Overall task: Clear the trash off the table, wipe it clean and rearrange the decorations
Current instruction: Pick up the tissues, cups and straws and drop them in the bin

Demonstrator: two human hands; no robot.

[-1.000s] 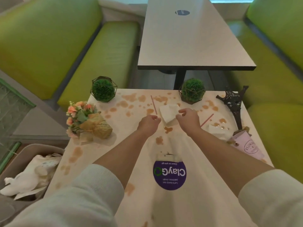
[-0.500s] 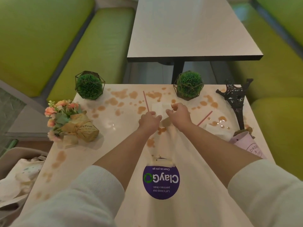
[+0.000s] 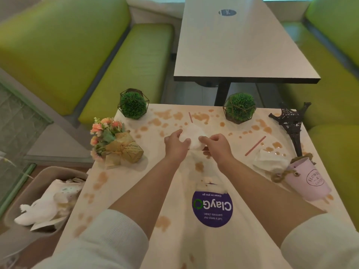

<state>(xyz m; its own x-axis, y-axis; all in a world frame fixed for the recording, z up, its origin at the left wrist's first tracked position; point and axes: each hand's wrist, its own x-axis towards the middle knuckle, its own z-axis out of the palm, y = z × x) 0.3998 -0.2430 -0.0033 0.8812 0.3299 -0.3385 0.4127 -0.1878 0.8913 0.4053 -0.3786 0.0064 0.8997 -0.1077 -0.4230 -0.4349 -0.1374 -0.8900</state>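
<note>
Two hands, left hand [image 3: 176, 145], right hand [image 3: 214, 145], pinching white napkin [image 3: 192, 135]

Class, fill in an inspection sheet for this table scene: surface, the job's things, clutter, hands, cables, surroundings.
Surface: table spattered with brown stains; purple sticker near the front.
Job's things: napkin at centre; second napkin at right; two straws.
Clutter: two grass balls, bouquet, tower, tipped pink pot.
Hands: left hand and right hand both grip the centre napkin.
Cables: nothing seen.
Surroundings: green benches, second table, bin with trash at left.
</note>
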